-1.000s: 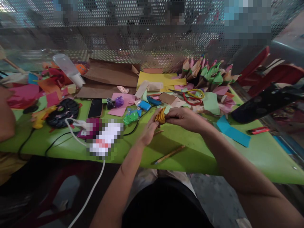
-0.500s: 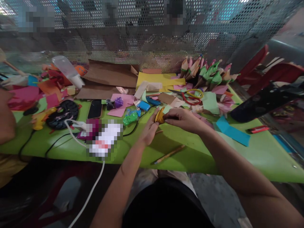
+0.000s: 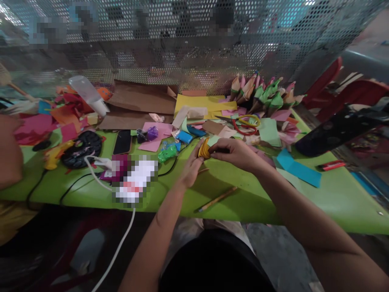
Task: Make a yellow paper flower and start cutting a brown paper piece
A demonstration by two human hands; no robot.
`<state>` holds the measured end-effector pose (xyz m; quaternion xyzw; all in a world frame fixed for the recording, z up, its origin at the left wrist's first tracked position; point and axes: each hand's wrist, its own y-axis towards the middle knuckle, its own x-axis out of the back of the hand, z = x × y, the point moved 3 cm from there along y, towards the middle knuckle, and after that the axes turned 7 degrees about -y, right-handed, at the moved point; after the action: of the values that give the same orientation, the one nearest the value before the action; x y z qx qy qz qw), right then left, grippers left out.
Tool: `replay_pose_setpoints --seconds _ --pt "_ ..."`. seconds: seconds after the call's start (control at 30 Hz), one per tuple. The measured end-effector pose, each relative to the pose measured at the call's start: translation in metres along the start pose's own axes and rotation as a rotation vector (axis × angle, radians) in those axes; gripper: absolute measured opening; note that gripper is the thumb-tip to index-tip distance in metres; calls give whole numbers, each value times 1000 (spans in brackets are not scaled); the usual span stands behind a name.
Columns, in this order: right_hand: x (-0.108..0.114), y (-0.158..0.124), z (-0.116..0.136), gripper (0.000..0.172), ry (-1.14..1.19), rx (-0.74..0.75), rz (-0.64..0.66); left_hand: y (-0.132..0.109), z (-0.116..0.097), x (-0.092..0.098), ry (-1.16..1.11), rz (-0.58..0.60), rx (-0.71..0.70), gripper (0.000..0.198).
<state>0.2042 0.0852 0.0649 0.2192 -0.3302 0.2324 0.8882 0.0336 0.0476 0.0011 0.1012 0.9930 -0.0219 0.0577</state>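
Observation:
My left hand (image 3: 191, 170) is closed around a small yellow ridged piece (image 3: 203, 149) that looks like wound or layered strips; its exact kind does not show. From the right, my right hand (image 3: 232, 153) pinches at the edge of the same piece, thumb and fingers pressed together. Behind my hands a pale green paper scrap (image 3: 214, 140) shows. A pencil-like wooden stick (image 3: 217, 199) lies on the green table (image 3: 258, 207) in front of my hands. Past them lie scissors (image 3: 247, 123) with red and yellow handles, and a blue packet (image 3: 184, 136).
At left are a phone (image 3: 122, 142), a yellow glue gun (image 3: 54, 156), a white power strip (image 3: 136, 180) with cables, and another person's arm (image 3: 10, 150). Paper flowers (image 3: 267, 93) stand at the back right. A dark bottle (image 3: 328, 134) lies right of a blue paper (image 3: 299, 168). Perforated metal (image 3: 182, 52) rises behind.
The view shifts slightly, so things at the left sit a little farther right. Both hands keep nearly the same hold on the yellow piece.

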Motion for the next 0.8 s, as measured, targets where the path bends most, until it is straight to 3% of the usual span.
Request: replay_pose_setpoints --seconds 0.2,0.47,0.8 --pt "5 -4 -4 26 141 -62 -104 2 2 2 62 -11 -38 72" --pt "0 -4 2 16 -11 3 -90 2 6 5 70 -37 -46 68" --pt "-5 -4 2 15 -147 64 -124 8 13 9 81 33 -88 72"
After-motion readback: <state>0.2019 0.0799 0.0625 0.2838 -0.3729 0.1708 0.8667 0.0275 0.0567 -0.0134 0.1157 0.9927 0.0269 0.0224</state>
